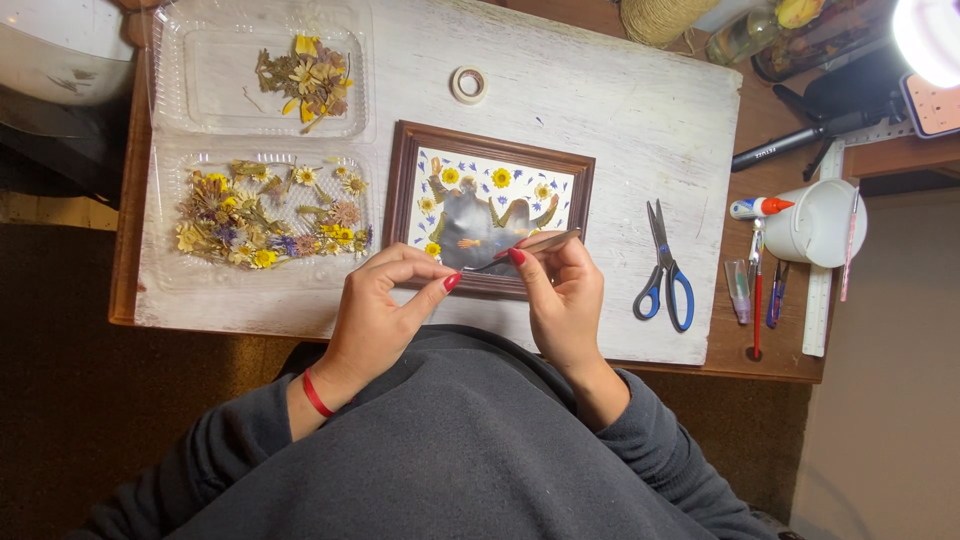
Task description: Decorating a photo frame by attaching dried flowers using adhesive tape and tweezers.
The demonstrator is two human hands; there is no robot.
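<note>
The person sat at a white board [620,110], both hands just over the near edge of a brown frame [490,205] set with pressed flowers around a grey middle. The right hand [563,300] was closed in a pinch on tweezers [535,245], which lay nearly level, their long axis running left to right with the tip pointing left towards the left hand [385,305]. That hand had finger and thumb drawn together close by the tip; whether anything sat between them I couldn't tell. The frame lay straight ahead, touching distance for either hand. Dried flowers [265,215] filled a clear tray [165,280] further left, nearer the left hand; scissors [665,265] lay to the right.
</note>
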